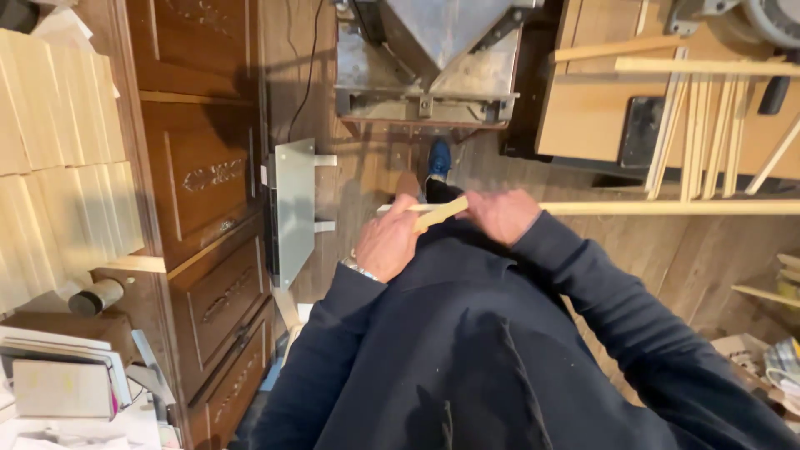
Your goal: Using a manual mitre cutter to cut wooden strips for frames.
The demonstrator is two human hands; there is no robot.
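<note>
both hands grip one long thin pale wooden strip (442, 212) near the dark sweater: left hand (387, 242) and right hand (500, 215) wrapped around it. best to keep it level, clear of the grey metal machine (429, 67) far ahead.

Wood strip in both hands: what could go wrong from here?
The long wood strip runs far to the right of the right hand; turning may sweep its free end into the loose sticks leaning on the bench. The left hand grips a short piece by its end, so it might slip or splinter.
</note>
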